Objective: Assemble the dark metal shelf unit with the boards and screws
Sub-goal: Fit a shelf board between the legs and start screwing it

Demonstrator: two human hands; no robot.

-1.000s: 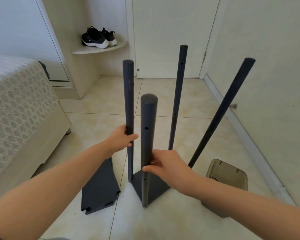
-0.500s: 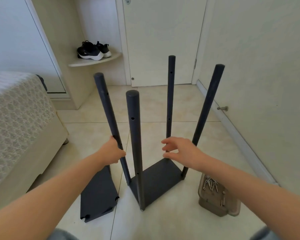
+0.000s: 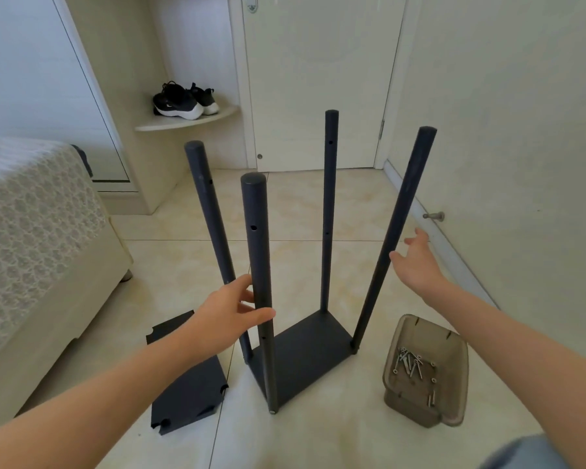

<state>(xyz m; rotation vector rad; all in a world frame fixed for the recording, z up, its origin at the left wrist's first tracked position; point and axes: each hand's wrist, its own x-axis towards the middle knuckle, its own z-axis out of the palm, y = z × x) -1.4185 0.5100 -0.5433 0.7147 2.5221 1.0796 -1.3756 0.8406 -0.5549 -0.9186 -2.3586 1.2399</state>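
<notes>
Dark metal shelf unit (image 3: 305, 353), uprights still splayed.
Left hand (image 3: 224, 319) loosely clasps near post (image 3: 256, 238); right hand (image 3: 418, 265), fingers spread and empty, should gently square right post (image 3: 406, 204).

We see a pale tiled floor (image 3: 170, 265) with thin grout lines running across it. At the left stands a bed (image 3: 92, 275) with a cream base, spread with a patterned, lace-like cover (image 3: 31, 231). Behind it rises a tall pale panel (image 3: 31, 79) in a dark-edged frame. Just beside that, a rounded corner shelf (image 3: 190, 121) carries a pair of black shoes (image 3: 183, 99) with white soles. A closed white door (image 3: 318, 62) fills the far wall, with a small round fitting (image 3: 259, 156) low on its left edge. Along the plain wall (image 3: 521, 96) on the right, we note a metal door stop (image 3: 433, 216) just above the skirting.
</notes>
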